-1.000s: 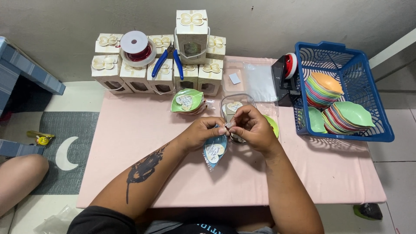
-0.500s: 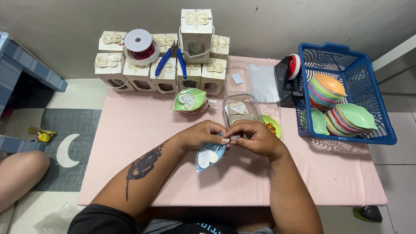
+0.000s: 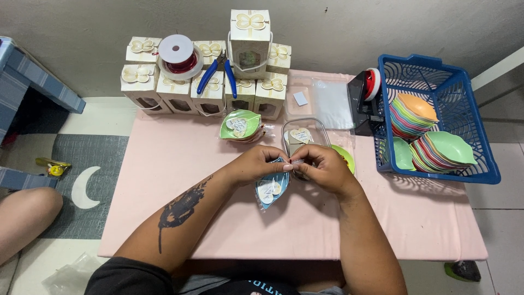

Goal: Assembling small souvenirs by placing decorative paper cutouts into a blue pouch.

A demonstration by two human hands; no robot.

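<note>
Both hands meet over the middle of the pink table point(image 3: 164, 180), the left hand point(image 3: 255, 164) and right hand point(image 3: 322, 168) covering the top of a blue leaf-shaped dish in a clear bag point(image 3: 271, 188); what the fingertips pinch there is too small to tell. The clear container point(image 3: 302, 135) behind is partly hidden by the knuckles. A bare knee point(image 3: 24, 216) is cut off beyond the table's left edge.

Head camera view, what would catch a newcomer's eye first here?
Probably the two hands meeting at the middle of the pink table: the left hand and right hand pinch the top of a small clear bag holding a blue leaf-shaped dish. To the right, a blue basket holds stacks of colourful dishes. Along the far edge stand cream gift boxes.
</note>
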